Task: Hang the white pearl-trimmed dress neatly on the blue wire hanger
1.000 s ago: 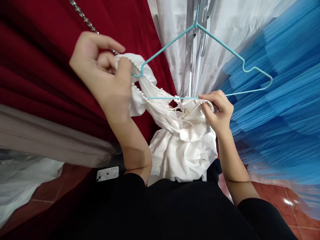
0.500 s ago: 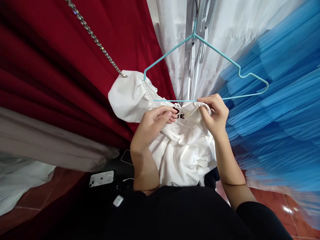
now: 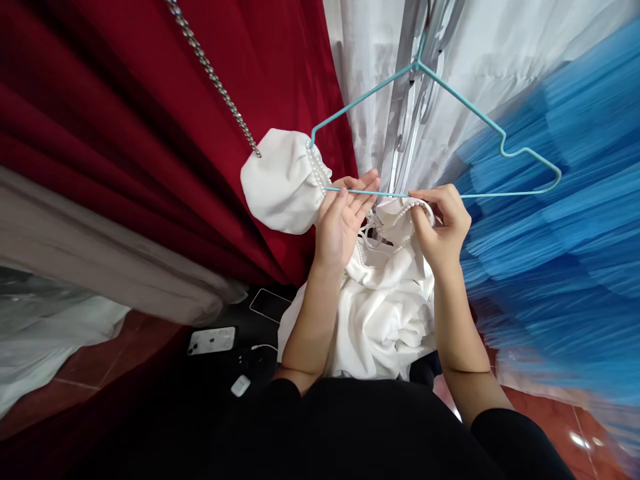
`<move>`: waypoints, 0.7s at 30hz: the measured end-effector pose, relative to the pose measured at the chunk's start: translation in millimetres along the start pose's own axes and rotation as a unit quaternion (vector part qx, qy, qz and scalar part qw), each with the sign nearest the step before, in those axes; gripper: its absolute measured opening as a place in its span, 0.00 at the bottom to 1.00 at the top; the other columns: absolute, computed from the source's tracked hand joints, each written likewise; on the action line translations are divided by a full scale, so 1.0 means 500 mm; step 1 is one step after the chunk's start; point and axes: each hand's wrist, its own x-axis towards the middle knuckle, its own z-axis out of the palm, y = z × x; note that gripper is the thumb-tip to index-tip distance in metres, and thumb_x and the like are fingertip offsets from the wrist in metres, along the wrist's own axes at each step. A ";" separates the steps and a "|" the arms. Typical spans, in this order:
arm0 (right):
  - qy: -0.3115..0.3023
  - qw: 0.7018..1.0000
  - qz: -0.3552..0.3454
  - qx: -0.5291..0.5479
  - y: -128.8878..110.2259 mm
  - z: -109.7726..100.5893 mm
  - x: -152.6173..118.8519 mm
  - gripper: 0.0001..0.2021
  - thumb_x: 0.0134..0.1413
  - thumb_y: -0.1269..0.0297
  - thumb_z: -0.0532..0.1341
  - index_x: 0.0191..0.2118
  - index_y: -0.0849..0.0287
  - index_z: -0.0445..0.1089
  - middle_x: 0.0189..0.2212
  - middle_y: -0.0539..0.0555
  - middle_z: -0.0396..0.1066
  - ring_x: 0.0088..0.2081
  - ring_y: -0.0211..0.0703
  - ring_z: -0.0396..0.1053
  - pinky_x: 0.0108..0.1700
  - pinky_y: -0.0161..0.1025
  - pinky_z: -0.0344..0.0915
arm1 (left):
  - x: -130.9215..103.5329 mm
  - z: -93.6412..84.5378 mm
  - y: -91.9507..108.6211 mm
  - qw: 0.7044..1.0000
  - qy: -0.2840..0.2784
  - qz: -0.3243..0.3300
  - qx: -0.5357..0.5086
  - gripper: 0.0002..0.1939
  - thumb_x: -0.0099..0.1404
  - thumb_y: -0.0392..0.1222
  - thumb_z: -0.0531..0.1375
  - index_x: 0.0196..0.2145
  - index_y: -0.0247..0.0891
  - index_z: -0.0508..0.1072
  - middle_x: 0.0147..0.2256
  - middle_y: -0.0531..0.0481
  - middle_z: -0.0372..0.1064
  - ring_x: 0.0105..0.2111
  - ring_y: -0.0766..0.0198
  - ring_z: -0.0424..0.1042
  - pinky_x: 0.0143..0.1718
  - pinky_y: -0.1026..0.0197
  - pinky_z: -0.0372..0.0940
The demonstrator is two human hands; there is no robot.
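A light blue hanger [image 3: 367, 95] hangs at the top centre, with a puffed part of a white pearl-trimmed dress [image 3: 283, 180] over its left end. The rest of the dress is gathered below, in front of my body. My left hand [image 3: 345, 213] is open, palm up, its fingers spread at the hanger's lower bar beside the pearl trim. My right hand [image 3: 440, 217] pinches the pearl-edged neckline of the dress just under that bar. White laces show between my two hands. The right end of the hanger is bare.
A beaded chain [image 3: 215, 77] slants down to the white puff. Red cloth [image 3: 150, 100] hangs left, blue ruffled tulle [image 3: 565, 220] right, white curtains [image 3: 367, 80] behind. Two phones, one a white phone [image 3: 213, 340], and a white earphone case [image 3: 241, 385] lie on a black surface.
My left hand has moved up from the laces to the hanger's bar and spread its fingers. The hanger and puff appear further right in view. My right hand keeps its pinch.
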 end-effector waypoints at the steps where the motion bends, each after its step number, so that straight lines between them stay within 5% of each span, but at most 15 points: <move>1: 0.005 1.000 0.000 0.001 -0.001 0.002 -0.001 0.10 0.62 0.73 0.63 0.43 0.51 0.79 0.34 0.47 0.71 0.36 0.36 0.69 0.37 0.38 0.65 | 0.002 0.006 -0.005 1.000 0.003 -0.001 -0.018 0.07 0.77 0.40 0.52 0.42 0.40 0.68 0.53 0.44 0.77 0.59 0.56 0.75 0.69 0.47 0.61; 7: 0.001 1.000 0.004 0.003 -0.007 -0.002 -0.004 0.10 0.62 0.73 0.63 0.43 0.51 0.78 0.34 0.47 0.71 0.37 0.36 0.69 0.38 0.39 0.65 | -0.002 0.031 -0.032 0.995 0.010 -0.001 -0.094 0.10 0.77 0.36 0.49 0.38 0.39 0.67 0.35 0.52 0.72 0.49 0.64 0.80 0.67 0.53 0.64; 13: 0.019 1.000 0.014 0.020 -0.013 0.002 -0.005 0.09 0.60 0.74 0.63 0.41 0.54 0.79 0.33 0.47 0.71 0.35 0.35 0.68 0.36 0.37 0.62 | -0.020 0.052 -0.043 0.996 -0.007 -0.002 -0.087 0.09 0.79 0.37 0.49 0.39 0.39 0.66 0.43 0.49 0.74 0.53 0.63 0.78 0.64 0.55 0.66; 21: -0.024 0.999 -0.003 0.028 -0.034 -0.002 -0.017 0.18 0.58 0.78 0.60 0.48 0.50 0.78 0.41 0.49 0.75 0.44 0.38 0.74 0.48 0.42 0.72 | -0.021 0.031 -0.037 0.996 -0.004 0.063 0.065 0.08 0.75 0.47 0.55 0.38 0.44 0.61 0.35 0.52 0.63 0.50 0.60 0.77 0.63 0.50 0.69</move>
